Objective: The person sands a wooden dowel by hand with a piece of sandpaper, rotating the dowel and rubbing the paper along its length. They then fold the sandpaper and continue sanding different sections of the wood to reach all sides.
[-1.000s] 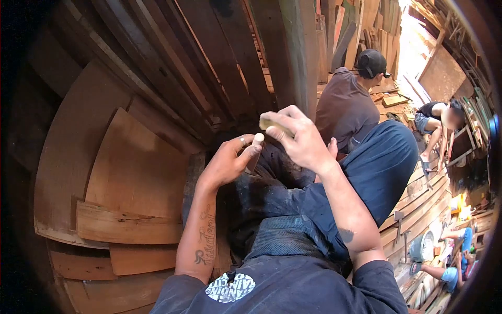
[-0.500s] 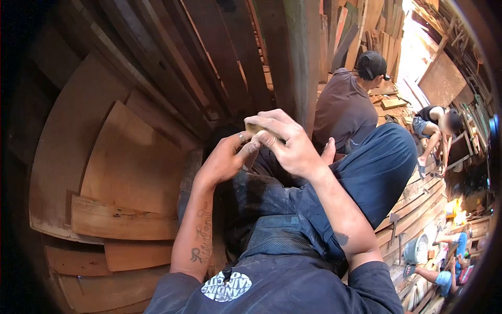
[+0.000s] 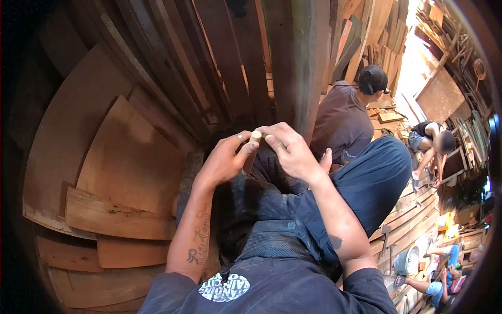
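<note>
A wooden stick (image 3: 255, 135) with a pale, round end stands up between my hands, above my lap. My left hand (image 3: 219, 158) is closed on it, thumb and fingers pinching just below the round end; a ring shows on one finger. Beneath the thumb a brownish length, perhaps part of the same stick, runs down toward my legs. My right hand (image 3: 295, 153) is curled at the right side of the stick, its fingertips close to the round end. Whether anything lies between the right thumb and fingers is hidden.
Curved-looking wooden boards (image 3: 125, 162) lean at the left, and tall planks (image 3: 256, 57) stand ahead. A person in a dark cap (image 3: 372, 79) sits close by at the right. Farther right are another bent-over person (image 3: 431, 141), a bucket (image 3: 407, 260) and hammers (image 3: 386, 233) on a plank floor.
My right fingers have drawn back to the right off the stick's top, uncovering its round end. My left hand keeps its grip. The view has shifted slightly.
</note>
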A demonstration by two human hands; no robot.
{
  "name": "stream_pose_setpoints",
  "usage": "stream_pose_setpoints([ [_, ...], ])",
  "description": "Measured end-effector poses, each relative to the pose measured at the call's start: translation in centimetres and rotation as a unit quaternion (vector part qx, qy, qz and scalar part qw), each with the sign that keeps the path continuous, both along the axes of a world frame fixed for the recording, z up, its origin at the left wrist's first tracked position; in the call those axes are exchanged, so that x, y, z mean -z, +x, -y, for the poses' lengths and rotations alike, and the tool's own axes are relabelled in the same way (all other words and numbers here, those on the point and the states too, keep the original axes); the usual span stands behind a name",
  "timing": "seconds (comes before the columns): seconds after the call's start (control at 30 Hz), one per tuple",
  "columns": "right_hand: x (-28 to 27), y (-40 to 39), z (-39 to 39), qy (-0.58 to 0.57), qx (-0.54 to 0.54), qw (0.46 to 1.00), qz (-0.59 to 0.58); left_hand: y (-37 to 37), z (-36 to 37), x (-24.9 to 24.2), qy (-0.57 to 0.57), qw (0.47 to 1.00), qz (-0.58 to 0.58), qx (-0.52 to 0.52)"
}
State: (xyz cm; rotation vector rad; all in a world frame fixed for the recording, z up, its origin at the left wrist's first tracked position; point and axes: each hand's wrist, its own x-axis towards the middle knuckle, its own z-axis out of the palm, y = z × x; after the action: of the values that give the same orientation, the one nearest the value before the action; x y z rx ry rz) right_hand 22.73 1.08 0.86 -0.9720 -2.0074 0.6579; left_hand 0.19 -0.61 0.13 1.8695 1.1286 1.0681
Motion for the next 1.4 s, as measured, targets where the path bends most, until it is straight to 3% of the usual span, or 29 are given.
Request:
stream_pose_setpoints([
  [0.17, -0.5, -0.3, -0.3, 0.015, 0.016, 0.996, -0.088, -0.1, -0.4, 0.0, 0.052, 0.995, 0.063, -0.062],
  [0.27, -1.5, -0.5, 0.8, -0.056, 0.029, 0.989, -0.134, 0.0, -0.2, -0.5, 0.060, 0.988, 0.125, -0.072],
  [0.4, -1.8, -1.1, 1.4, -0.042, -0.017, 0.989, -0.139, 0.0, 0.2, -0.5, 0.064, 0.977, 0.193, -0.063],
  [0.53, -0.1, -1.8, 1.6, -0.032, -0.060, 0.997, -0.027, 0.3, 0.6, -1.3, 0.091, 0.971, 0.208, -0.081],
  [0.77, 0.5, -1.9, 0.9, 0.048, -0.020, 0.995, -0.088, 0.8, 0.3, -0.1, 0.099, 0.973, 0.197, -0.063],
  [0.87, -1.1, -1.4, 1.5, -0.238, -0.070, 0.944, -0.218, 1.2, -0.1, 0.2, 0.095, 0.980, 0.169, -0.054],
  [0.93, -1.2, -1.2, 1.5, -0.243, -0.098, 0.934, -0.243, 1.1, -0.1, 0.1, 0.087, 0.985, 0.143, -0.048],
  [1.13, -0.5, -1.4, 1.1, -0.209, -0.069, 0.941, -0.255, 1.2, -0.1, 0.0, 0.037, 0.993, 0.093, -0.064],
  [1.23, -1.0, -1.6, 1.7, -0.094, -0.006, 0.981, -0.170, 0.9, -0.1, 0.0, 0.016, 0.997, 0.041, -0.065],
  [1.33, -0.7, -1.6, 1.5, -0.090, 0.006, 0.985, -0.147, 0.4, -0.1, 0.5, -0.019, 0.998, 0.016, -0.055],
  [1.4, -0.6, -1.5, 1.3, -0.017, 0.012, 0.994, -0.107, 0.3, -0.4, 0.7, -0.017, 0.999, 0.007, -0.051],
])
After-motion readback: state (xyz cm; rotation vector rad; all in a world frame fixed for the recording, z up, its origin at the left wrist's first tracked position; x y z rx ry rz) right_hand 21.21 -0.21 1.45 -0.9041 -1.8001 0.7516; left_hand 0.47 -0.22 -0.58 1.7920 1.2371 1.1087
